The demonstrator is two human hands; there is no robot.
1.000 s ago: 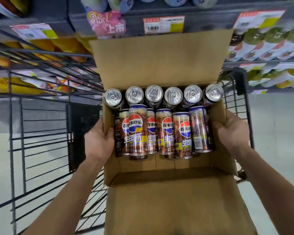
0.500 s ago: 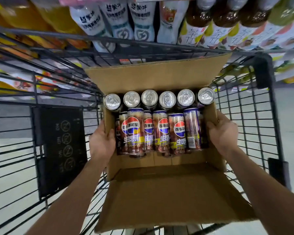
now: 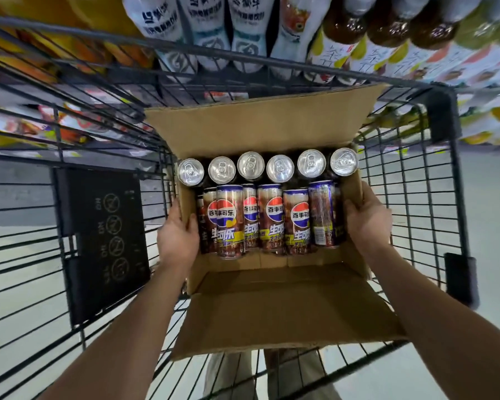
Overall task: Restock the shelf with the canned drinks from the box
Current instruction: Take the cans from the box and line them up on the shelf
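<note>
— While the cans sit in the open box, the nearer row's long axes pointing away toward the bottles, which hand is nearer?
— Neither: left hand and right hand each clasp a side wall, cans between them, box within the cart.
</note>
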